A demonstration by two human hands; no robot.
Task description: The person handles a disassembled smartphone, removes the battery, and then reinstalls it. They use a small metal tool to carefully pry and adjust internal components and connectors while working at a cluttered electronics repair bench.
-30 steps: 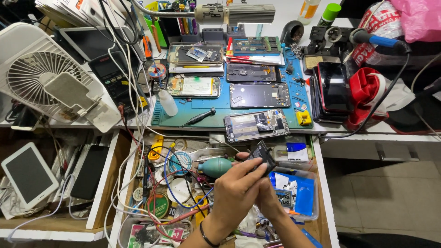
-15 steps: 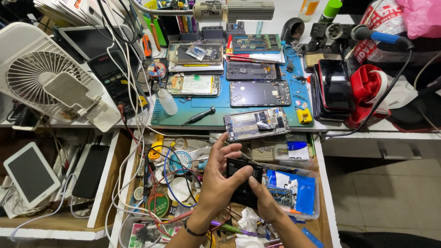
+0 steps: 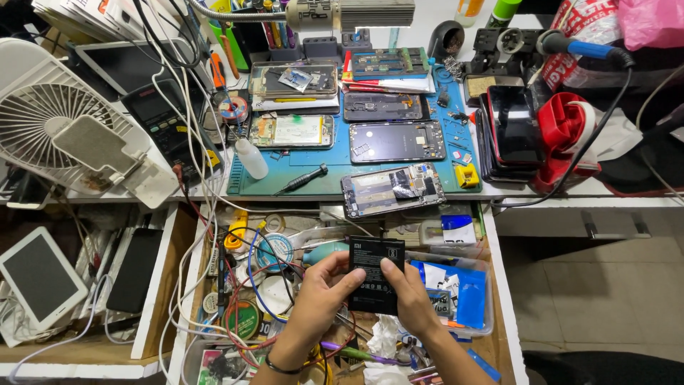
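both hands, left hand (image 3: 322, 297) and right hand (image 3: 413, 299), clamped on black phone battery (image 3: 375, 274) above cluttered open drawer (image 3: 503, 299).

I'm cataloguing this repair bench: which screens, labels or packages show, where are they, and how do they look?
Black flat phone battery, white label markings, held by left hand and right hand.
White tablet, grey blank screen, far-left shelf.
Black phone, dark glossy screen, right of the blue mat.

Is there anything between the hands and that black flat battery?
No, nothing visible. The left hand and the right hand both grip the black battery directly, thumbs on its front, above the cluttered open drawer.
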